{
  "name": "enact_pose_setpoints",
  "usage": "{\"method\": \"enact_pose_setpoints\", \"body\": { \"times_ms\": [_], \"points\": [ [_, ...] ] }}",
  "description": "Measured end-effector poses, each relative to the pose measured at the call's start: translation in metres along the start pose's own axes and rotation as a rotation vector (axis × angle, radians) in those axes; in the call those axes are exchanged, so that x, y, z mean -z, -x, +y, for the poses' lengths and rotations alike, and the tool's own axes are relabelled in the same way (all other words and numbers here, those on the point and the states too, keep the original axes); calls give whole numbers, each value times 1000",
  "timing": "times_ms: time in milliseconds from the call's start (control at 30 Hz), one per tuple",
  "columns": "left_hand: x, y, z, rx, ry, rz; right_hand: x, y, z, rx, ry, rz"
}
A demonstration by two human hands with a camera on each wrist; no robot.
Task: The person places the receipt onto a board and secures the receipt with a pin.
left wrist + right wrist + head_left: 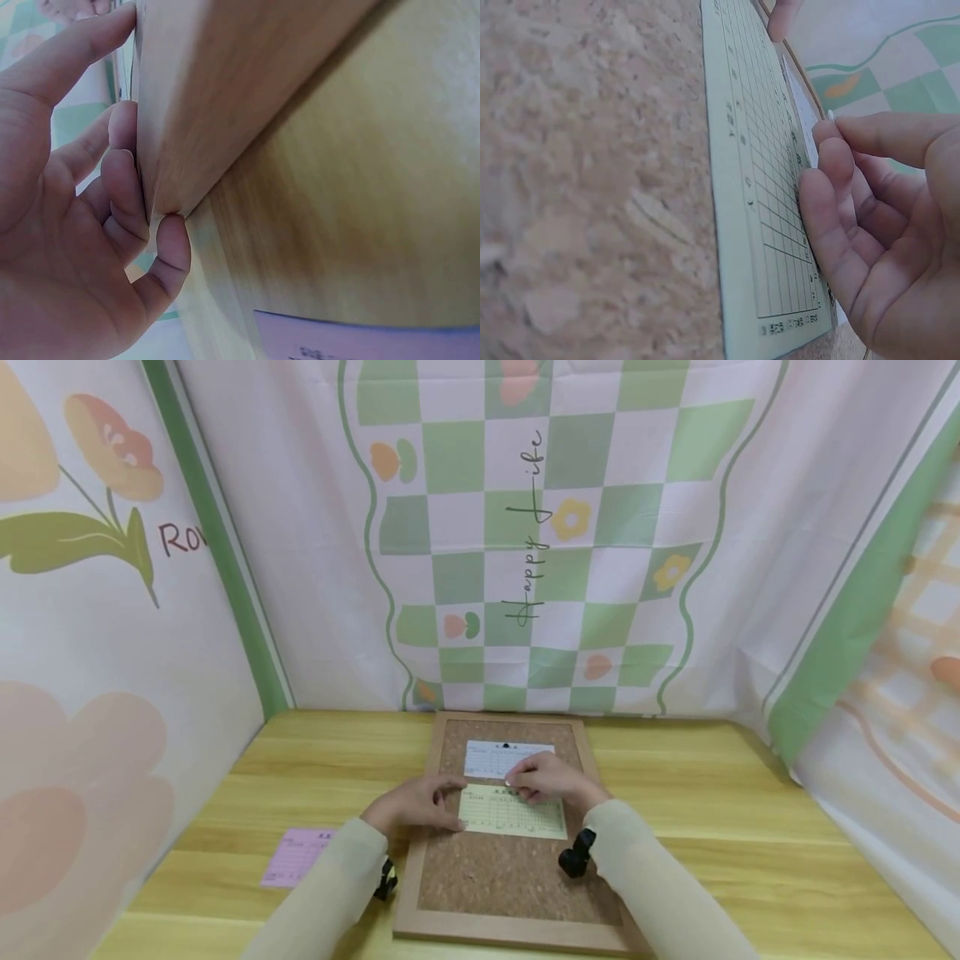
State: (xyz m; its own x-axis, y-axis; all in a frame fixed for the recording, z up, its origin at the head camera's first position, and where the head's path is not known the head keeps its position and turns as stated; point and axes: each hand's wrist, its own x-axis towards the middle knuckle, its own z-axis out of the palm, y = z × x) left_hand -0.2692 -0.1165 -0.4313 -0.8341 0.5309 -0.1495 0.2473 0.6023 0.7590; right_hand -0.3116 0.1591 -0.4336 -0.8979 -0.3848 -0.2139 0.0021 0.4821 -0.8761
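Observation:
A pale yellow printed form lies on a wood-framed corkboard. My left hand rests at the form's left edge, thumb and fingers spread. In the left wrist view some of its fingers touch the board's wooden frame. Over the top edge of the yellow form, my right hand pinches a small white pin-like piece between thumb and index finger. The other fingers touch the form. Above lies a white printed form, with a black pin at its top edge; my right hand covers its lower right corner.
A pink printed form lies on the wooden table left of the board, partly covered by my left sleeve. Patterned curtains hang behind the table and on both sides. Black wrist cameras sit at both cuffs.

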Motion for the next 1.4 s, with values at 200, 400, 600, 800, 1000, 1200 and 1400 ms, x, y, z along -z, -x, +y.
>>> {"method": "enact_pose_setpoints", "body": {
  "times_ms": [200,400,600,800,1000,1200,1400],
  "points": [
    [0,-1,-1,1,12,-5,-2,2,-3,-12,14,6],
    [0,-2,-3,4,7,-4,-3,2,-4,-26,16,18],
    [0,-2,-2,5,14,-3,-4,1,-3,-17,22,8],
    [0,-2,-2,6,20,-2,-5,1,-4,-11,36,12],
    [0,-3,-3,-3,8,-4,-6,1,-3,-4,66,15],
    [-1,-3,-2,5,12,1,-6,1,-4,-3,72,25],
    [-1,-2,-2,-1,19,2,-7,2,-5,-12,81,30]
  ]
}}
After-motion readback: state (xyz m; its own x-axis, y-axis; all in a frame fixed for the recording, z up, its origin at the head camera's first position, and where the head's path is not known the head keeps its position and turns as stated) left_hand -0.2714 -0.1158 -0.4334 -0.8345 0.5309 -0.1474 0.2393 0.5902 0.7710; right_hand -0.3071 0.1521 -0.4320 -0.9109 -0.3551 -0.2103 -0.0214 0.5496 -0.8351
